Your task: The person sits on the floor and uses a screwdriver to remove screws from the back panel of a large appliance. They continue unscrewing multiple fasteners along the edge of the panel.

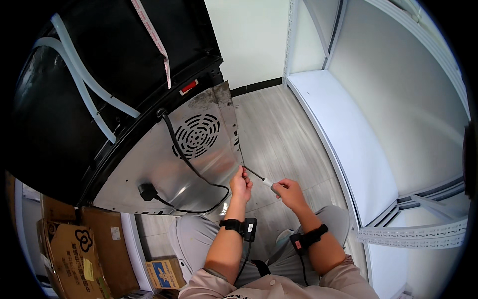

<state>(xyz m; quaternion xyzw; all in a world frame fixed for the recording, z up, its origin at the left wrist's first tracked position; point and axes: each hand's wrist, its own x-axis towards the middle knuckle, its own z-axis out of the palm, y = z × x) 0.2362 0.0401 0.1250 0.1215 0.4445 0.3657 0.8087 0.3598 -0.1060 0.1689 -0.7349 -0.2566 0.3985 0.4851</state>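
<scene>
My right hand (291, 194) is closed around the pale grey handle of a screwdriver (269, 184). Its thin dark shaft slants up and left to the right edge of a metal back panel (164, 144). There my left hand (241, 185) has its fingertips pinched together beside the shaft's tip; whatever lies between them is hidden. The panel, with a round slotted vent (197, 136), belongs to a large black appliance (114, 45). A black power cord (186, 160) leaves the appliance and loops over the panel, its plug (147, 192) resting near the lower left.
Two pale hoses (82, 74) and a pink-white strip (152, 32) run over the appliance. Brown cardboard boxes (107, 249) sit at the lower left, with a small box (167, 273) near my leg. A white shelf unit (343, 129) stands on the right. Wood-look flooring (279, 129) lies between.
</scene>
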